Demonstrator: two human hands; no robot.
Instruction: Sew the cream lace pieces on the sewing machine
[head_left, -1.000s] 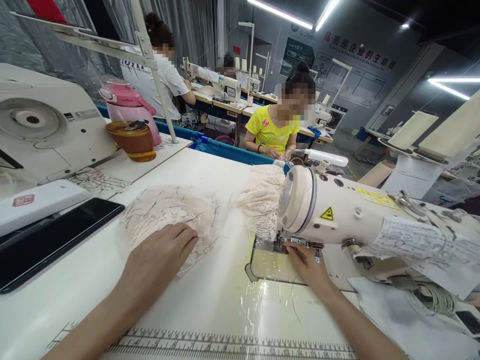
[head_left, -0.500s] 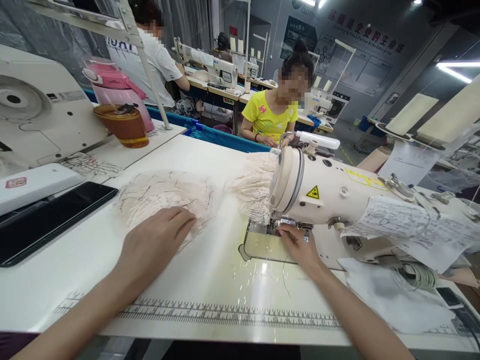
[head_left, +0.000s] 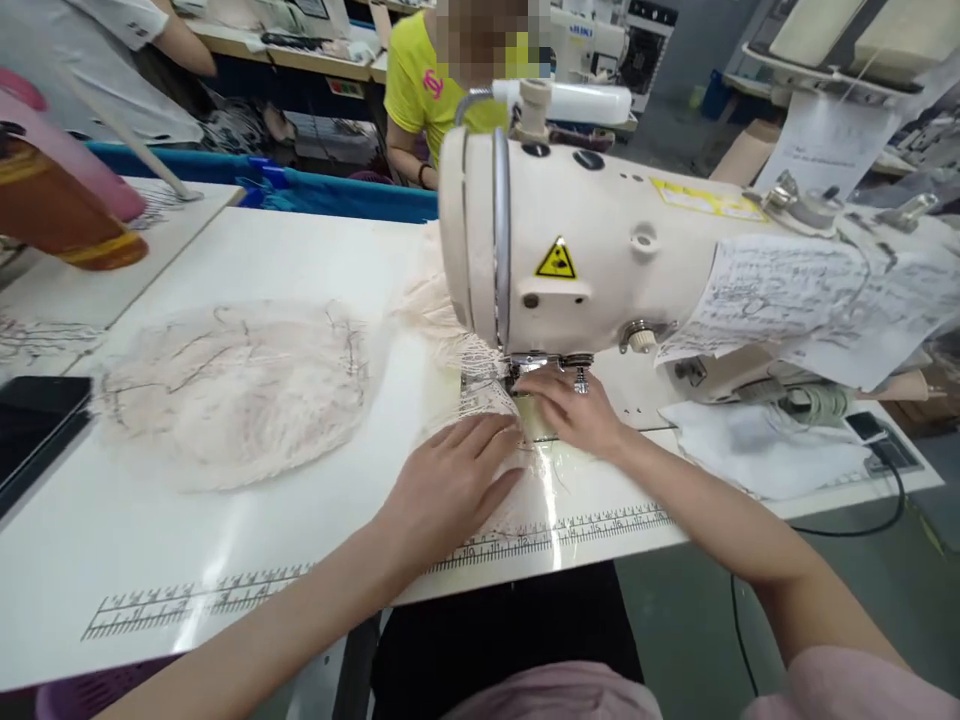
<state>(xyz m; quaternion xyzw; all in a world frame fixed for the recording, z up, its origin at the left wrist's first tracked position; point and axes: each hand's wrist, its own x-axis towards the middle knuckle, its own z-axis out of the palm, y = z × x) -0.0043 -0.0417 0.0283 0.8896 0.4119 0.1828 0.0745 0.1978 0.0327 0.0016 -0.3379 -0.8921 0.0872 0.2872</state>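
Observation:
A cream sewing machine (head_left: 600, 250) stands on the white table (head_left: 300, 270). A strip of pale lace (head_left: 480, 395) runs under its presser foot (head_left: 544, 365). My left hand (head_left: 450, 485) lies flat on the lace just in front of the needle plate, fingers stretched out. My right hand (head_left: 574, 405) rests at the presser foot, fingers curled down onto the lace beside the needle. A round pile of lace pieces (head_left: 232, 390) lies to the left, away from both hands.
A black phone (head_left: 34, 420) lies at the left edge. An amber jar (head_left: 67, 215) and a pink bottle (head_left: 71, 150) stand at back left. Handwritten papers (head_left: 795, 300) hang on the machine arm. A person in yellow (head_left: 427, 90) works behind.
My left hand left the round lace pile and moved right onto the lace strip at the needle. The view tilted down and closer to the machine. My right hand stayed at the presser foot.

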